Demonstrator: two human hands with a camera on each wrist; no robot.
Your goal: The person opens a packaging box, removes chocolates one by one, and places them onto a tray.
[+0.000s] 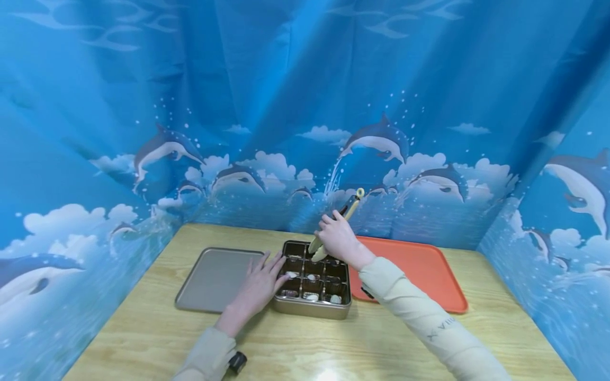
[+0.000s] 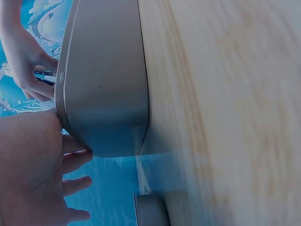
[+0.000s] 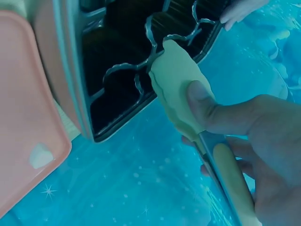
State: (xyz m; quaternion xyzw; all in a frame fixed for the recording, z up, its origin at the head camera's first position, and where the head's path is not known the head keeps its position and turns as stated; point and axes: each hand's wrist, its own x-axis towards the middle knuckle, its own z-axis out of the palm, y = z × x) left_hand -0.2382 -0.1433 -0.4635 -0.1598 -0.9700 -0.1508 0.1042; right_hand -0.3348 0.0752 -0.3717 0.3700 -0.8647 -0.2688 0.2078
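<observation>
Over the divided box (image 1: 311, 309) on the table (image 1: 295, 349), the right hand (image 1: 337, 239), stretched forward, grasps tongs (image 3: 176, 87) slanting tips-down; the left hand (image 1: 261, 281), unclenched, fingers spread, touches the box's left rim.

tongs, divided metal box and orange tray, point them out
Tongs (image 3: 174, 77), right wrist view, on one pale tip
Divided metal box (image 1: 312, 310), head view, near outer wall
Orange tray (image 1: 414, 266), head view, bare surface

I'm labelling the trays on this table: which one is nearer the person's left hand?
The grey tray, left of the box and beside the left hand; the orange tray lies to the box's right.
</observation>
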